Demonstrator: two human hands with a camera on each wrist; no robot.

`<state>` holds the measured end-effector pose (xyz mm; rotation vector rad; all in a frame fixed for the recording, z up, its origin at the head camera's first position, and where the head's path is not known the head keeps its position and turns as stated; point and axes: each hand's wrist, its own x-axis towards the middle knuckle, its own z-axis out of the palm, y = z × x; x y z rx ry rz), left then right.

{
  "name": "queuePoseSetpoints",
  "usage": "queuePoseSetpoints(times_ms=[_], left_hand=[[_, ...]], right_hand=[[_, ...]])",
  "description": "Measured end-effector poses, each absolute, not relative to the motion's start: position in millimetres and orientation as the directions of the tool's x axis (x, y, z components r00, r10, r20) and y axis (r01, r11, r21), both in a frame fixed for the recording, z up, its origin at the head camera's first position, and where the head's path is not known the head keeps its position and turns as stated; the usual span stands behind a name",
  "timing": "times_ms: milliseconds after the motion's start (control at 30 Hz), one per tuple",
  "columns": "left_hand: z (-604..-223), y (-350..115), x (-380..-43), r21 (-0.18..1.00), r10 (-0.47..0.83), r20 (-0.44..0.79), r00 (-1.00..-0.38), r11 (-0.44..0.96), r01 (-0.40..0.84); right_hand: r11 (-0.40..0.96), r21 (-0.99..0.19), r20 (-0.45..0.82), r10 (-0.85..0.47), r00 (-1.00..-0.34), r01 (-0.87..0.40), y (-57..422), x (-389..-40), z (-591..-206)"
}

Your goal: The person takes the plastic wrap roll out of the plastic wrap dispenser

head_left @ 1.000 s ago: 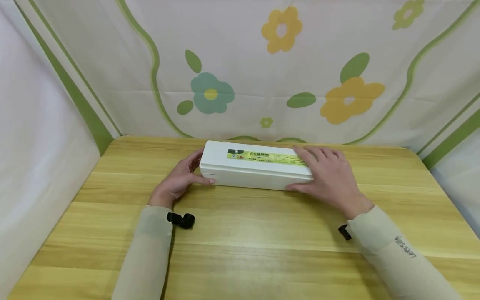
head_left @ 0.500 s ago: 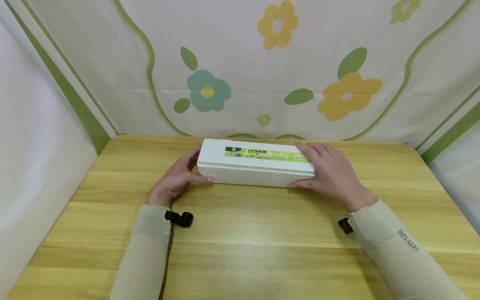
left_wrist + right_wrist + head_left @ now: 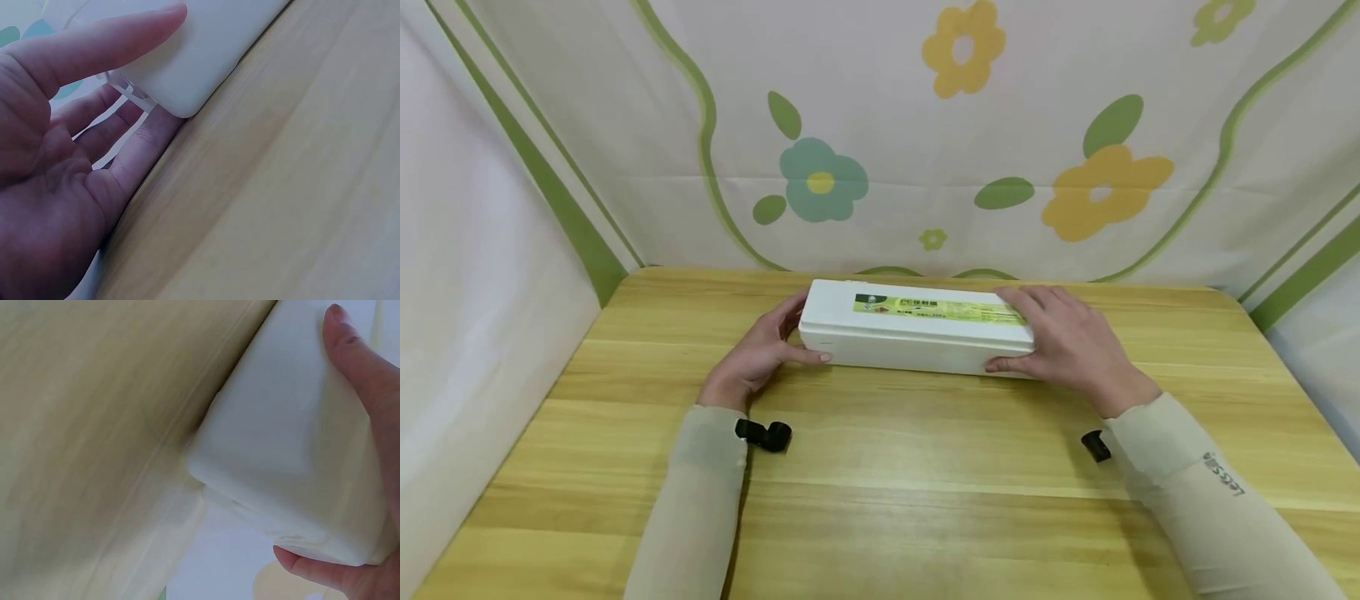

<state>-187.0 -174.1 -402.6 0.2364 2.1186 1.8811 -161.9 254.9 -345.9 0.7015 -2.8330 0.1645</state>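
Note:
A long white cling film box (image 3: 895, 348) with a yellow-green label on its lid lies near the back of the wooden table. My left hand (image 3: 762, 350) holds its left end, thumb on the front face and the other fingers around behind. In the left wrist view, the thumb (image 3: 119, 40) presses against the white side and a finger reaches to the box's lower corner. At the opposite end, my right hand (image 3: 1071, 346) grips the box, its thumb on the front and its fingers over the lid. The right wrist view shows the right thumb (image 3: 356, 353) along the smooth side.
The wooden table (image 3: 880, 483) runs back to a white cloth (image 3: 895, 125) printed with flowers and green lines. More white cloth (image 3: 475, 250) hangs at the left side. A black camera mount (image 3: 763, 435) sits on the left wrist.
My right hand has slid slightly to the right along the box, baring more of the front and label. The left hand keeps its hold, and the box stays in about the same place.

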Motion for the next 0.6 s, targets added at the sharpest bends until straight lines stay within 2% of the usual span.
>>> queuePoseSetpoints(times_ms=[400,600], left_hand=[[-404.2,-175.3,-186.9,0.990,0.311,-0.115,-0.943,0.118,-0.082],[-404.4,-175.7,-185.8,0.989,0.305,-0.116,-0.945,0.121,-0.083]], right_hand=[[0.867,-0.053,0.332,-0.453,-0.828,-0.496,255.5,-159.6,-352.5],[0.874,-0.079,0.339,-0.429,-0.837,-0.480,255.4,-159.5,-354.2]])
